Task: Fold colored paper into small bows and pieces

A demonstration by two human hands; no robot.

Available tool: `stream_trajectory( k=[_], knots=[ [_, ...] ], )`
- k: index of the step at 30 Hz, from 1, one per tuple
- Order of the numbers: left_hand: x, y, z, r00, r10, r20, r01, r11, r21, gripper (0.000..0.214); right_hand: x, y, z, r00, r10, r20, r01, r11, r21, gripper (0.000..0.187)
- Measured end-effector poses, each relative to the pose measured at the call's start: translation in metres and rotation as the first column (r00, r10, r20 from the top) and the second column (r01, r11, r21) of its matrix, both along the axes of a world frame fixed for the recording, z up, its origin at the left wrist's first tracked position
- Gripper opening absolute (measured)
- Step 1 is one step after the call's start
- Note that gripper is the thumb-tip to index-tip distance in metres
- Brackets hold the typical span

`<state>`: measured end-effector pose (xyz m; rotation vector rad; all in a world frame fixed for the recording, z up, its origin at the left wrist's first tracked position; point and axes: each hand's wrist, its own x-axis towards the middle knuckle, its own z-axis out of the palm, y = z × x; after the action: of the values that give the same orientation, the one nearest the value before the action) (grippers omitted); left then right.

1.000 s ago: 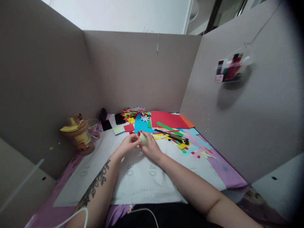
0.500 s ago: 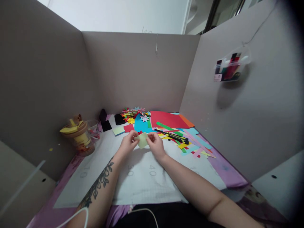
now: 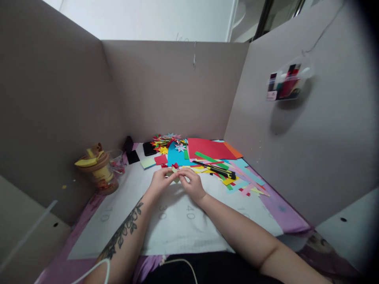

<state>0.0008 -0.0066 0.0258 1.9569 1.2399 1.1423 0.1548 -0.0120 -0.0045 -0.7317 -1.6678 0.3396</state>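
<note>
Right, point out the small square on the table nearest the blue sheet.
The red square, right beside the blue sheet and beyond the left hand; the pale pad and black square lie farther left.

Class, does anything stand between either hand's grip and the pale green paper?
Nothing visible does: the left hand and right hand both grip the pale green paper, partly hiding it.
</note>
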Motion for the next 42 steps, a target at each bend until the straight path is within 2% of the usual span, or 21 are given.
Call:
stream_trajectory(
  k=[16,23,26,28,31,34,37,40,42],
  knots=[
    [-0.001,0.001,-0.002,0.999,0.006,0.038,-0.005,1.000,-0.029,0.023,0.002,0.000,0.000,1.000,-0.011,-0.009,0.011,0.999,-0.052,0.017],
    [-0.001,0.000,-0.001,0.992,-0.049,0.113,0.058,0.996,-0.075,0.019,-0.001,-0.003,-0.003,0.999,0.050,-0.016,-0.052,0.987,-0.155,0.017],
    [-0.002,0.002,-0.001,0.993,-0.014,0.117,0.024,0.996,-0.086,0.018,0.006,0.009,-0.004,0.999,-0.046,-0.012,0.043,0.980,-0.196,0.017],
    [-0.004,0.005,-0.001,0.990,0.034,0.140,-0.027,0.998,-0.052,0.016,0.021,0.025,-0.006,0.978,-0.199,-0.057,0.180,0.954,-0.239,0.019],
    [-0.009,0.010,-0.004,0.970,0.100,0.222,-0.097,0.995,-0.026,0.014,0.056,0.054,-0.012,0.915,-0.387,-0.114,0.329,0.880,-0.344,0.029],
    [-0.012,0.014,-0.006,0.934,0.133,0.330,-0.085,0.984,-0.156,0.014,0.088,0.077,-0.021,0.856,-0.517,-0.016,0.468,0.788,-0.400,0.034],
    [-0.011,0.016,-0.008,0.898,0.170,0.406,-0.063,0.962,-0.264,0.017,0.106,0.087,-0.029,0.790,-0.604,0.105,0.584,0.690,-0.426,0.035],
    [-0.011,0.015,-0.009,0.914,0.182,0.362,-0.072,0.952,-0.296,0.023,0.110,0.087,-0.028,0.731,-0.641,0.234,0.671,0.613,-0.417,0.038],
    [-0.014,0.014,-0.011,0.953,0.212,0.217,-0.149,0.951,-0.271,0.028,0.105,0.084,-0.024,0.687,-0.658,0.307,0.726,0.606,-0.327,0.041]
  ],
)
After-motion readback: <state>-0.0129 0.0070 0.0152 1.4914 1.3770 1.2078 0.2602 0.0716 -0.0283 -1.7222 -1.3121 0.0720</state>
